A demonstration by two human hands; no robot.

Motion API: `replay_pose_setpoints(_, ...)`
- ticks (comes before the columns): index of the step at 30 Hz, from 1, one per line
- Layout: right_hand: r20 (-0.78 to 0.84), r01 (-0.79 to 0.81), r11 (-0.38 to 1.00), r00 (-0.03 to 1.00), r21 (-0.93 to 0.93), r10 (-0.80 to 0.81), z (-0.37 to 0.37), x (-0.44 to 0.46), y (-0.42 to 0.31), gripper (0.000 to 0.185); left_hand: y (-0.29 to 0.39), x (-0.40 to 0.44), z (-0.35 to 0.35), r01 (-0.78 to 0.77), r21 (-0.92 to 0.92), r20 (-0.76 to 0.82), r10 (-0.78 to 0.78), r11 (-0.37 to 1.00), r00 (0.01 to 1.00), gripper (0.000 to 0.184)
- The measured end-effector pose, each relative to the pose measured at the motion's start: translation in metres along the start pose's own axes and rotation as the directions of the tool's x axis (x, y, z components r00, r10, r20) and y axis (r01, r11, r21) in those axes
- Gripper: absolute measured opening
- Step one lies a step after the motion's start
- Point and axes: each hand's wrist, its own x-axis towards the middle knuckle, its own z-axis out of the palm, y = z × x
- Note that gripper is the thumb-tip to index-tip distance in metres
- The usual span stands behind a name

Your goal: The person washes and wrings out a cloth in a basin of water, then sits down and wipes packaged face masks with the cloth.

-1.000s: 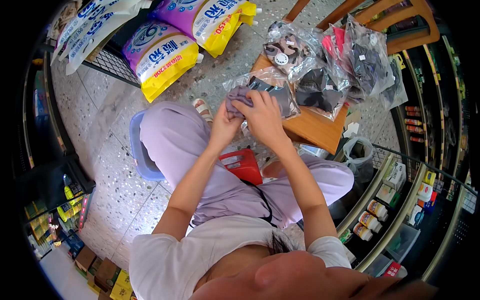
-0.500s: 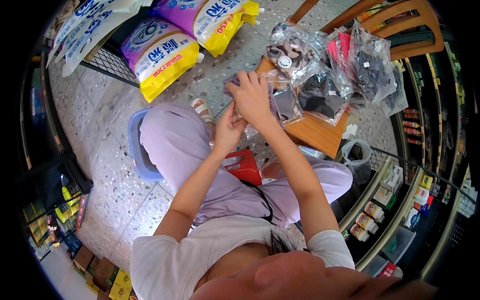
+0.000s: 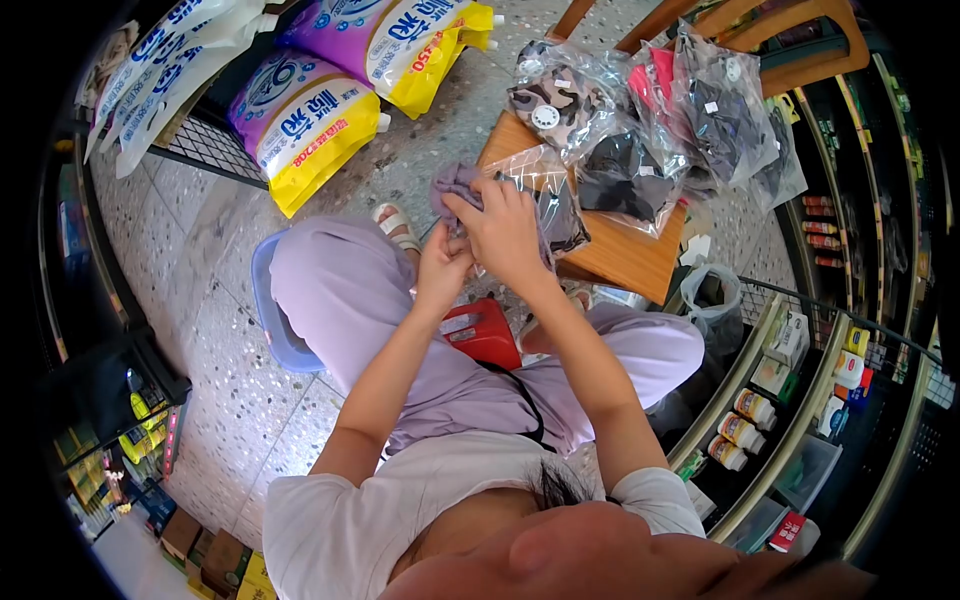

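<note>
From here, the left hand (image 3: 443, 268) and right hand (image 3: 503, 230) seem to pinch the mauve cloth (image 3: 454, 188) in their fingers, left of the tabletop (image 3: 628, 252), where a slackened grip could drop it floorward.

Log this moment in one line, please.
left hand: at lower end of crumpled greyish-purple cloth | right hand: holding the cloth | nearby: brown wooden surface bearing clear plastic packets of patterned fabric
</note>
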Motion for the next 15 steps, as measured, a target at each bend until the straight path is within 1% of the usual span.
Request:
replay_pose_setpoints(4, -0.028, 0.006, 1.0, 1.0, 0.018, -0.005, -0.005, -0.016, 0.001, 0.039, 0.01, -0.006, 0.011, 0.016, -0.028, -0.037, -0.017, 0.999, 0.999, 0.049)
replay_pose_setpoints(7, -0.038, -0.025, 0.999, 0.999, 0.028, 0.026, -0.011, -0.028, 0.0, 0.039, 0.004, -0.003, 0.003, -0.043, 0.035, 0.055, 0.041, 0.998, 0.998, 0.054)
replay_pose_setpoints(10, -0.053, -0.053, 0.998, 0.997, 0.033, 0.054, -0.016, -0.041, 0.0, 0.041, 0.011, -0.008, 0.009, -0.01, 0.007, 0.063, 0.01, 1.0, 0.998, 0.062)
replay_pose_setpoints(13, -0.059, -0.088, 0.995, 0.994, 0.042, 0.09, -0.019, -0.053, -0.004, 0.043, 0.004, -0.007, 0.005, 0.035, -0.066, 0.094, -0.029, 0.997, 0.995, 0.068)
replay_pose_setpoints(15, -0.075, -0.112, 0.993, 0.99, 0.048, 0.115, -0.017, -0.062, -0.005, 0.044, 0.003, -0.008, 0.004, 0.046, -0.103, 0.09, -0.037, 0.994, 0.995, 0.067)
